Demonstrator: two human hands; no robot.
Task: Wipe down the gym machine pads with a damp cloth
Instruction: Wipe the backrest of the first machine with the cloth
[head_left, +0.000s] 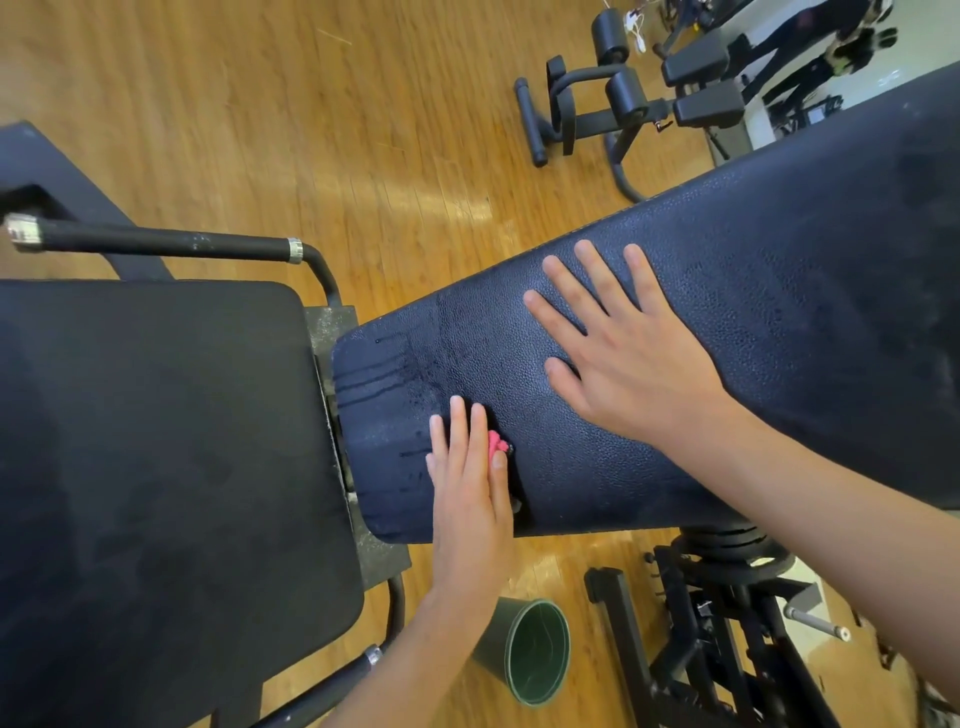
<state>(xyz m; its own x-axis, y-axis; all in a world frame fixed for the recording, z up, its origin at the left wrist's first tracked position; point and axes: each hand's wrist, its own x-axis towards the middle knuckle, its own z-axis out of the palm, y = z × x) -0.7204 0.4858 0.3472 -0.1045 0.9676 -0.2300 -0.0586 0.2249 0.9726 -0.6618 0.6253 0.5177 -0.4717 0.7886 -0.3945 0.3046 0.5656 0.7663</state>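
A long dark textured back pad (753, 291) slants from the upper right down to the middle. Its lower end shows wet streaks. My left hand (470, 488) lies flat on that lower end, pressing a pink cloth (497, 444) against the pad; only a small bit of cloth shows beside my fingers. My right hand (618, 348) rests flat on the pad higher up, fingers spread, holding nothing. The black seat pad (156, 467) lies to the left, separated from the back pad by a narrow gap.
A dark green bucket (524, 649) stands on the wooden floor below the back pad. A black handle bar (166, 241) runs above the seat. Black frame parts and weight plates (727, 551) sit at lower right. Another gym machine (623, 88) stands at the top right.
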